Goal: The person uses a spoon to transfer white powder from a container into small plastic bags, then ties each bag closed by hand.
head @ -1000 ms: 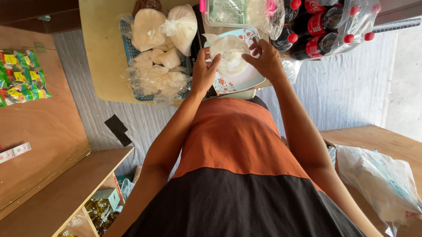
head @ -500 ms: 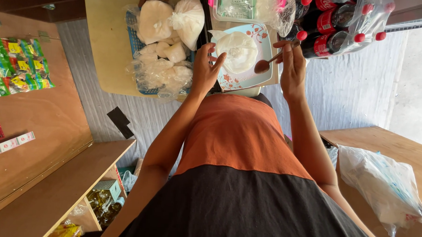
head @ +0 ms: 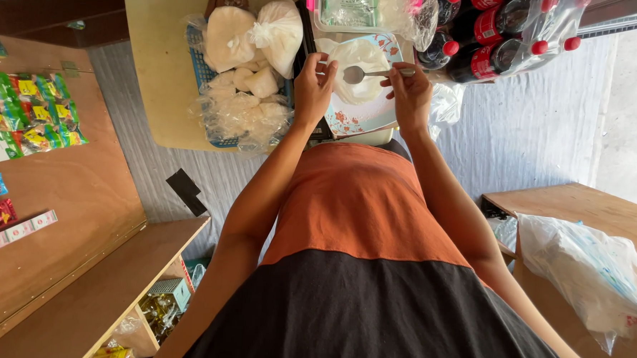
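Landmark: patterned plate on the small table; all places are given from it.
Left hand: at the plate's left edge, fingers pinched on the rim of a thin clear bag that lies over the plate.
Right hand: at the plate's right edge, thumb and fingers pressed together on the handle of a metal spoon.
Spoon: level over the bag mouth, bowl pointing left, just beside the left fingertips. Whether it carries anything cannot be told.
Bag, look: clear film, whitish, crumpled, partly filled with white stuff.
Bag, handling: judged light, limp and slippery; it will likely sag shut unless held at the rim and could tear if pulled hard. Best hold is a pinch at the open edge.
Spoon, handling: stiff and smooth; best held at the far end of the handle.
Left of plate: blue basket of tied white bags.
Right of plate: dark bottles with red caps.
Beyond plate: clear box.
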